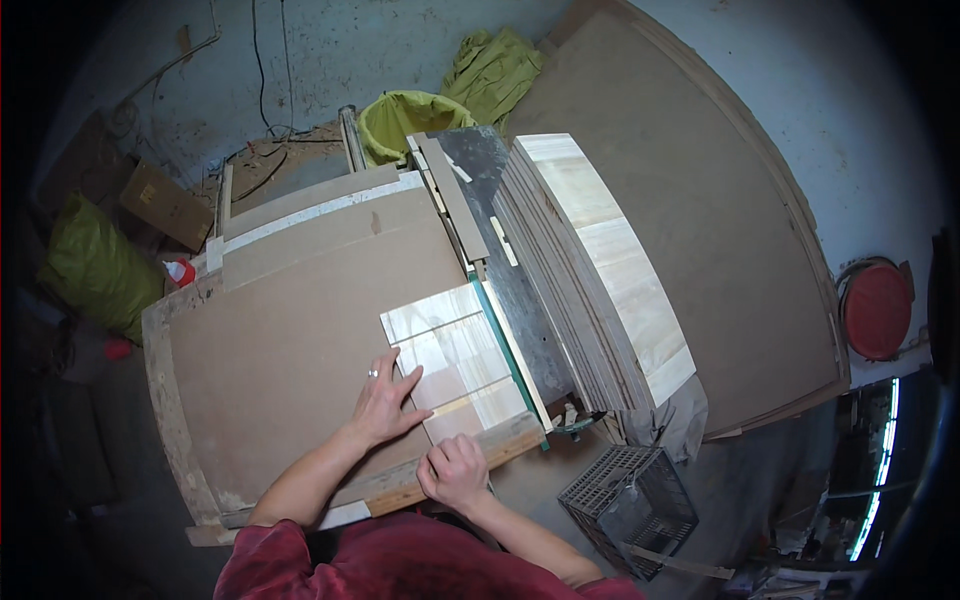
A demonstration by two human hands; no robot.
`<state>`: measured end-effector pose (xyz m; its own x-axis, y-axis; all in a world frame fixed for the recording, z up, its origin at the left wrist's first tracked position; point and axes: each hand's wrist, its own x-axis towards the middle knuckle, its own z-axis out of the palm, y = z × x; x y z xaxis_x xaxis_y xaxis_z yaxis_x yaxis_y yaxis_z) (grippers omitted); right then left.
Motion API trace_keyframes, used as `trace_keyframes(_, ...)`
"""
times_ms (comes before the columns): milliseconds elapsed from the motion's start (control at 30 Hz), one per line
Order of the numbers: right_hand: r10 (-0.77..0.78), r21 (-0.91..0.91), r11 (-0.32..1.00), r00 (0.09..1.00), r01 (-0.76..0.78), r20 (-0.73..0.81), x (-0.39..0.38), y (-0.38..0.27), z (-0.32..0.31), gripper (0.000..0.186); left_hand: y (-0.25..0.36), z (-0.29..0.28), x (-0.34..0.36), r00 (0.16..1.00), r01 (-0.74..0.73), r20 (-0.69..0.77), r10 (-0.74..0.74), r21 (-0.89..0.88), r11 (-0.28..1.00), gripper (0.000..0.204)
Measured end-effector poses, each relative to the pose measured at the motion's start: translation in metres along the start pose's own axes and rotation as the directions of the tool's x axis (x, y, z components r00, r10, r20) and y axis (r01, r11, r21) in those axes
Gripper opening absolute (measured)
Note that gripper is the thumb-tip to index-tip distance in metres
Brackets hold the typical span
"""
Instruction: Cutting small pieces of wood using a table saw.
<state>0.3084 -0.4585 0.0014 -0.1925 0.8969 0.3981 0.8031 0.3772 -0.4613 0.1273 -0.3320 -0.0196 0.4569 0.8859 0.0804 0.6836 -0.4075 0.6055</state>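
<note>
A pale wooden board [440,335] with grooves across it lies flat on a brown-topped worktable. My left hand [385,400] is open on the board's left side, fingers spread, a ring on one finger. Along the near edge of the board runs a worn wooden bar [515,437]. My right hand [455,472] is closed over this bar, its curled fingers against the board's near edge; the fingertips are hidden. On the board's right, a green strip [508,345] and a narrow pale wood strip [520,360] run alongside.
A tall stack of boards [620,260] stands right of the worktable [290,320], on a dark surface [545,355]. Large brown sheets [700,220] lean against the wall. A black plastic crate [630,505] sits on the floor at right. Yellow-green sacks [405,110] are behind.
</note>
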Motion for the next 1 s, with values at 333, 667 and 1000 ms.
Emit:
trace_keyframes(333,0.006,0.028,1.0,1.0,-0.007,0.028,-0.006,0.004,-0.003,0.02,0.01,0.023,0.013,0.995,-0.098,0.006,0.098,0.019,0.995,0.078)
trace_keyframes(667,-0.014,-0.013,1.0,0.998,0.013,-0.063,0.137,0.028,0.069,0.02,-0.084,-0.035,0.132,0.997,-0.073,-0.008,0.074,0.096,0.993,0.078)
trace_keyframes(1000,0.031,0.0,1.0,0.999,-0.031,-0.033,0.279,0.046,0.136,0.021,-0.174,-0.1,0.255,0.992,0.086,0.074,-0.103,0.211,0.974,0.085)
